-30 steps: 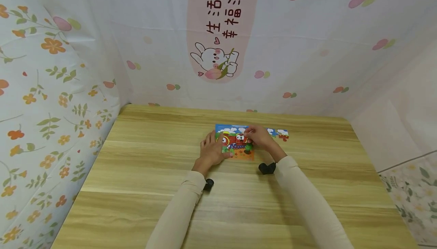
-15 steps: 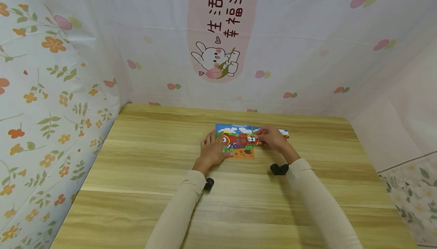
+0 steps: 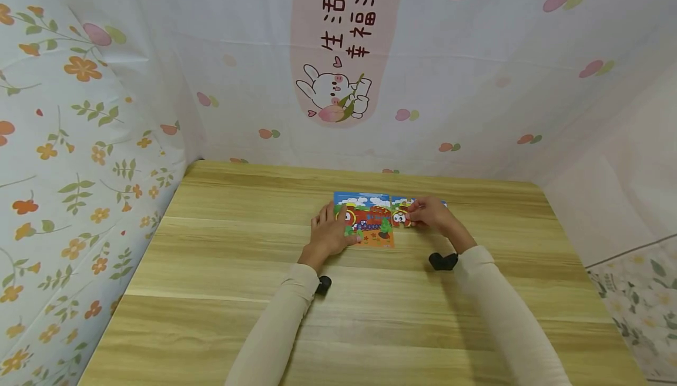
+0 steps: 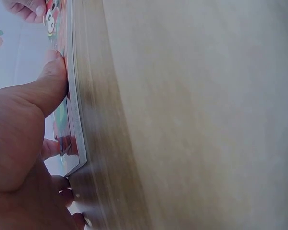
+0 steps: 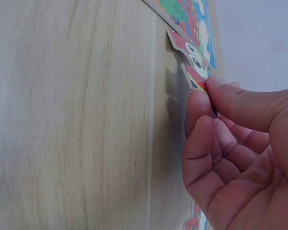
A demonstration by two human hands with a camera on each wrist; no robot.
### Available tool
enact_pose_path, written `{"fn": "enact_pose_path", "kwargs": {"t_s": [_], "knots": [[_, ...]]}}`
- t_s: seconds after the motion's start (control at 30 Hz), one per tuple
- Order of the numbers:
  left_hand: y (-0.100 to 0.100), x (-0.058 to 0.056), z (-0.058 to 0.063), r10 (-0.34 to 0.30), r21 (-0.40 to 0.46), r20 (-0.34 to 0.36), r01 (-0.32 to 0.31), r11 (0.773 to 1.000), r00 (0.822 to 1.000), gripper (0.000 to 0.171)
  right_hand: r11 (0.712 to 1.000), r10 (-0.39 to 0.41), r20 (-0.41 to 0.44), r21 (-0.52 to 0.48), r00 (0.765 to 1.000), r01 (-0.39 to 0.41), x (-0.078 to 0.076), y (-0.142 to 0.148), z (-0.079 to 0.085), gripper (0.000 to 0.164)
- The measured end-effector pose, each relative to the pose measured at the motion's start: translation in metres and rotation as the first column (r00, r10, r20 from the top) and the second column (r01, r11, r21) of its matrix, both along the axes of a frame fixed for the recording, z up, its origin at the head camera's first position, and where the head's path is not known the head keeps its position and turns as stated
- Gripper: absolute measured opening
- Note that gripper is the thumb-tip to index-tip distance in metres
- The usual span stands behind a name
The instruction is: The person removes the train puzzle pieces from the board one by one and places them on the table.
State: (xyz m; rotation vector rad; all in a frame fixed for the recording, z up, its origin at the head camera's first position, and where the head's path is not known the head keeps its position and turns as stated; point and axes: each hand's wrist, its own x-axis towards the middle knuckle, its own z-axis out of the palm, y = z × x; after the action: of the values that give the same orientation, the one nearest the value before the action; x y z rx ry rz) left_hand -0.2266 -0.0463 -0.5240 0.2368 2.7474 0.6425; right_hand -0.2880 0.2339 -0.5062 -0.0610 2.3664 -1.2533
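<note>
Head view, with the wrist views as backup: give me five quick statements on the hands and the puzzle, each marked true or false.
1. The right hand pinches a small red cardboard puzzle piece with white cartoon eyes. True.
2. The left hand hovers clear of the colourful rectangular picture-puzzle panel. False: it touches the panel, with the thumb on it.
3. The pinched piece is fitted into the panel. False: it is held outside, past the panel's right edge.
4. The person's long fabric sleeves are cream-coloured. True.
5. The flat tabletop is plain blue. False: it is yellowish-brown wood grain.
</note>
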Motion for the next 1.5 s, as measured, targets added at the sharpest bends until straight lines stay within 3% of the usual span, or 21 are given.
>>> {"fn": "enact_pose_path", "kwargs": {"t_s": [0.2,0.37,0.53,1.1,1.5], "knots": [[-0.0002,0.0,0.0004,0.002,0.0,0.005,-0.002,1.0,1.0,0.089,0.992,0.028,-0.06,0.128,0.998,-0.02,0.0011,0.0038,-0.0013,0.015],[0.0,0.0002,0.0007,0.002,0.007,0.001,-0.002,1.0,1.0,0.089,0.966,0.059,-0.105,0.256,0.993,-0.03,0.002,0.0027,0.0006,0.016],[0.0002,0.0002,0.0002,0.0,0.005,-0.001,0.0,1.0,1.0,0.089,0.949,0.085,-0.118,0.312,0.989,-0.044,0.0017,0.0005,0.0012,0.017],[0.0001,0.0002,0.0021,0.001,0.016,0.01,-0.001,1.0,1.0,0.089,0.915,0.127,-0.172,0.4,0.977,-0.049,0.0027,-0.0028,-0.0011,0.017],[0.001,-0.0013,-0.0006,0.004,0.001,0.014,-0.004,1.0,1.0,0.09,0.943,0.118,-0.204,0.328,0.972,-0.045,0.0021,-0.0006,0.0055,0.019]]}}
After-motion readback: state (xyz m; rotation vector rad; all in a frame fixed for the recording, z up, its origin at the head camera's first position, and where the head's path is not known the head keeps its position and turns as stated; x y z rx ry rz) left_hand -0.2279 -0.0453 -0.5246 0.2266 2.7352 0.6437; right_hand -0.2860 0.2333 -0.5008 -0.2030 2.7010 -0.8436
